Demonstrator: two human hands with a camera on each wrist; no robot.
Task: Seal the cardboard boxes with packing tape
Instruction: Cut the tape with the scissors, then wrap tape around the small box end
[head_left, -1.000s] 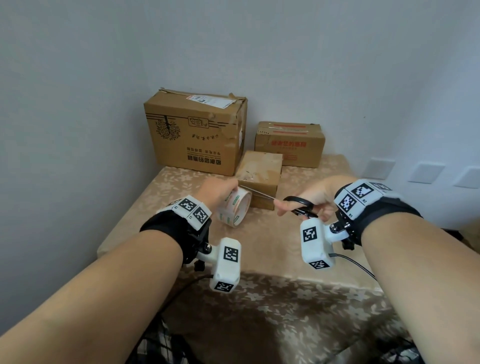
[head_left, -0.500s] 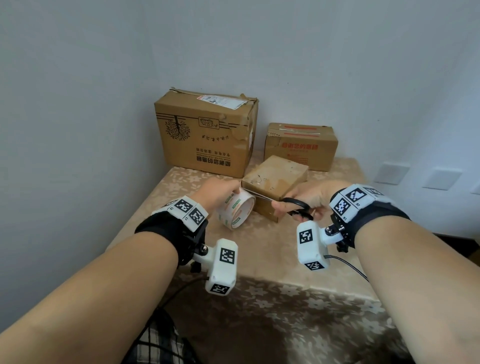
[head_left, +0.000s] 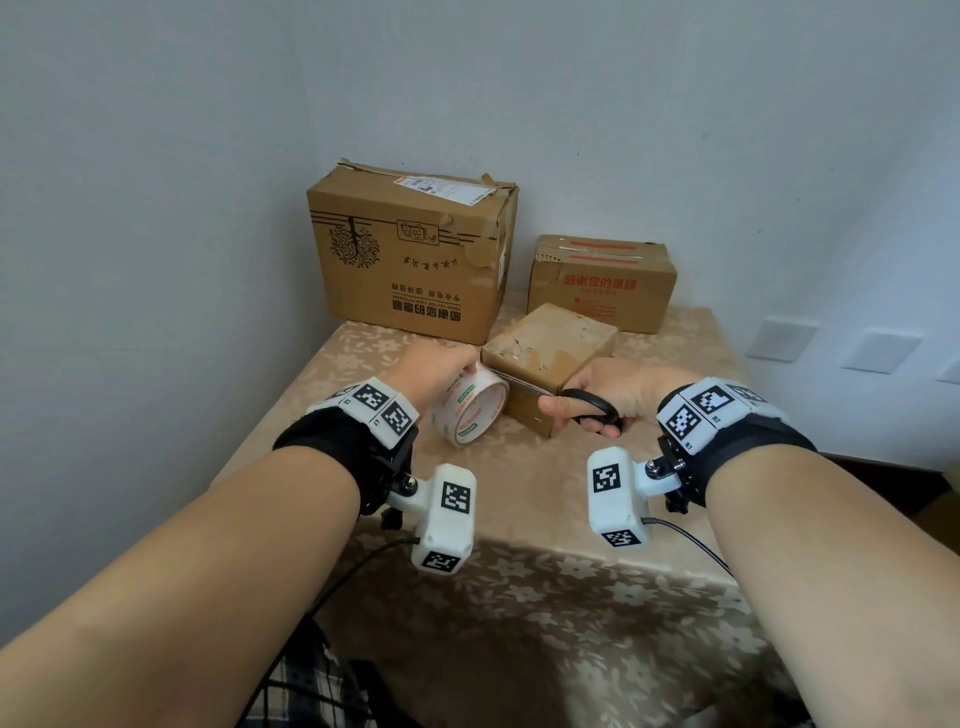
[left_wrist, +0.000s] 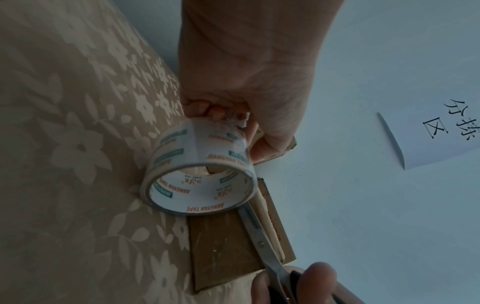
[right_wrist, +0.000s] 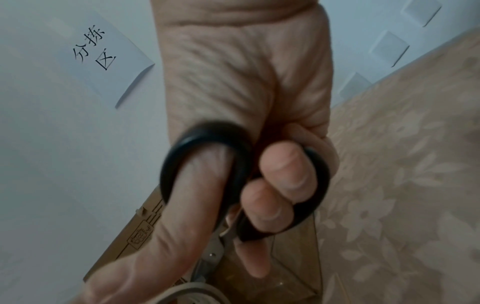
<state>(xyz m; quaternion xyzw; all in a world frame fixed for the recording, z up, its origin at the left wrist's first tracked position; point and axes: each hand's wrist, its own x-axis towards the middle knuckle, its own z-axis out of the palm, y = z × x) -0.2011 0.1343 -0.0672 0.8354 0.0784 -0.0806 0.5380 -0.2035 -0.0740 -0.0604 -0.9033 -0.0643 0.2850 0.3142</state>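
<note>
A small cardboard box (head_left: 550, 347) lies on the table just beyond both hands. My left hand (head_left: 436, 370) grips a roll of clear packing tape (head_left: 470, 410) (left_wrist: 197, 174) held on edge beside the box's left corner. My right hand (head_left: 605, 392) holds black-handled scissors (head_left: 587, 405) (right_wrist: 241, 181), thumb and fingers through the loops. Their closed blades (left_wrist: 262, 244) point left along the box's near top edge toward the roll. Two larger boxes stand behind: a tall one (head_left: 410, 260) at the left and a lower one (head_left: 602, 286) with red print.
The table (head_left: 519, 499) wears a beige flowered cloth and stands in a corner, with walls at the left and back. Wall sockets (head_left: 784, 338) sit at the right. A paper sign (left_wrist: 436, 131) hangs on the wall. Cables trail from the wrist cameras.
Both hands have come closer to the small box. The scissor blades now lie along its near top edge by the tape roll. The head view has shifted.
</note>
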